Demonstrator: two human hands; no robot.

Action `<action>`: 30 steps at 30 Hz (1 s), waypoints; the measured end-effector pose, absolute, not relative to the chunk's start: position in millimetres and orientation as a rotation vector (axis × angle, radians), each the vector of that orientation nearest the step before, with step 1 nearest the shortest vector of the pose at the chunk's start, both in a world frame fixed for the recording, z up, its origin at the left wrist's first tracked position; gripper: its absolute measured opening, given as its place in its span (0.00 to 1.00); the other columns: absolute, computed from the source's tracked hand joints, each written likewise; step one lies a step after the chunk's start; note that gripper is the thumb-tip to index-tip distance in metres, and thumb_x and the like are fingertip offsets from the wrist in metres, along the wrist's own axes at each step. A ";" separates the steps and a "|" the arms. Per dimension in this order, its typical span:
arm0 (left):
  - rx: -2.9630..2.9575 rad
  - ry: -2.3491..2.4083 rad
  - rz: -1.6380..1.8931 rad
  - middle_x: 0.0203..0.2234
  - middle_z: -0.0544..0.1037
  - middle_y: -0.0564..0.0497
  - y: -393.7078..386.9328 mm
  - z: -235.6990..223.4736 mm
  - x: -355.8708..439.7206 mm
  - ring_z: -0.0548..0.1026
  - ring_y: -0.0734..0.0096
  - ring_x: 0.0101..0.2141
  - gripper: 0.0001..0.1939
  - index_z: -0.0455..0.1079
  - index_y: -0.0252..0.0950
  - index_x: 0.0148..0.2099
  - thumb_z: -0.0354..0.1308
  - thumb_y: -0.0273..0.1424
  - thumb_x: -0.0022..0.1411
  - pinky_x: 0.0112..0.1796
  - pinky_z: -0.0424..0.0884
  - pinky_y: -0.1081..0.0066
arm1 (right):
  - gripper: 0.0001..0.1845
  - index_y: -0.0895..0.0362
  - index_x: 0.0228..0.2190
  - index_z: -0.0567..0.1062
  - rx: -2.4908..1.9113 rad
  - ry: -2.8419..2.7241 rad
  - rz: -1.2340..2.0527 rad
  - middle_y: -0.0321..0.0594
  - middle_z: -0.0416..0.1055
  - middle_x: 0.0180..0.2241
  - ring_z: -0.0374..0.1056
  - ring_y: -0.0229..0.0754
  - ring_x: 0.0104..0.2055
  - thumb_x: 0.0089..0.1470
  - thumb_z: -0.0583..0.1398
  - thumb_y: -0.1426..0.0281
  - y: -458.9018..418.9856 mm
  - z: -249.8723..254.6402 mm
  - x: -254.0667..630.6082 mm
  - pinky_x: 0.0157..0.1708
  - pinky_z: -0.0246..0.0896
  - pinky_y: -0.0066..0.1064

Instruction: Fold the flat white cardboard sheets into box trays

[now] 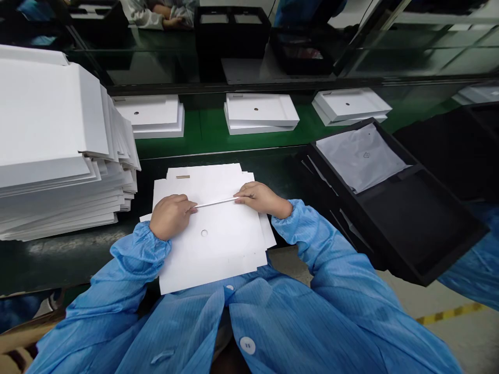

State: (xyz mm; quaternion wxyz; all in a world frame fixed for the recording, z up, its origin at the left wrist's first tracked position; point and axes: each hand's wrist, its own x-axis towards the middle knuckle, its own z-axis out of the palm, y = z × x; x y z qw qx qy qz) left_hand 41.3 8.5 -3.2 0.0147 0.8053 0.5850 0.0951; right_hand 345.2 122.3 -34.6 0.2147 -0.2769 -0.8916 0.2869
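A flat white cardboard box blank [218, 239] lies in front of me, with a small round hole and a brown slot in it. Another white sheet pokes out beneath at the sides. Across its middle runs a narrow white strip [215, 202]; whether it is a fold of the cardboard or a separate piece, I cannot tell. My left hand [171, 215] is closed, pinching the strip's left end. At the right end, the fingers of my right hand [260, 199] pinch it too.
To the left rises a tall stack of white cardboard blanks [42, 119]. White trays [257, 110] sit in pairs on the green conveyor [202, 122] ahead. At the right, a black bin [424, 223] holds a translucent plastic bag [362, 156]. Across the line, another person's hand [175, 22] shows.
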 end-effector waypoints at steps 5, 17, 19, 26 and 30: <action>2.492 1.829 0.314 0.31 0.79 0.46 8.3 -5.9 40.1 0.77 0.58 0.35 0.15 0.83 0.38 0.44 0.55 0.35 0.69 0.38 0.70 0.61 | 0.08 0.54 0.38 0.86 -0.859 -2.442 0.736 0.41 0.82 0.36 0.76 0.45 0.42 0.60 0.66 0.66 120.3 -44.0 340.8 0.47 0.69 0.36; 2.472 1.819 0.369 0.30 0.79 0.46 6.8 -5.9 38.9 0.77 0.59 0.35 0.15 0.83 0.38 0.43 0.55 0.35 0.69 0.38 0.71 0.61 | 0.14 0.55 0.34 0.85 -0.724 -2.518 0.454 0.43 0.81 0.30 0.73 0.45 0.36 0.65 0.59 0.65 112.9 -31.7 342.2 0.43 0.65 0.38; 2.473 1.810 0.367 0.30 0.79 0.46 6.7 -5.5 40.0 0.77 0.59 0.34 0.15 0.83 0.38 0.43 0.54 0.35 0.69 0.38 0.72 0.60 | 0.14 0.56 0.38 0.84 -0.751 -2.596 0.422 0.44 0.80 0.33 0.72 0.47 0.41 0.64 0.61 0.62 112.9 -23.4 342.0 0.46 0.64 0.40; 2.464 1.805 0.382 0.30 0.79 0.45 6.4 -3.1 43.3 0.77 0.59 0.34 0.16 0.83 0.38 0.43 0.53 0.36 0.70 0.38 0.72 0.59 | 0.15 0.54 0.38 0.84 -0.710 -2.759 0.430 0.43 0.81 0.36 0.71 0.46 0.41 0.66 0.59 0.63 112.9 -9.7 328.4 0.46 0.61 0.38; 2.417 1.836 0.379 0.33 0.80 0.45 2.0 0.1 32.0 0.77 0.59 0.36 0.18 0.83 0.39 0.43 0.52 0.39 0.70 0.39 0.72 0.60 | 0.15 0.55 0.34 0.84 -0.731 -2.691 0.450 0.42 0.80 0.31 0.71 0.45 0.36 0.65 0.58 0.64 114.1 -22.8 329.6 0.43 0.62 0.37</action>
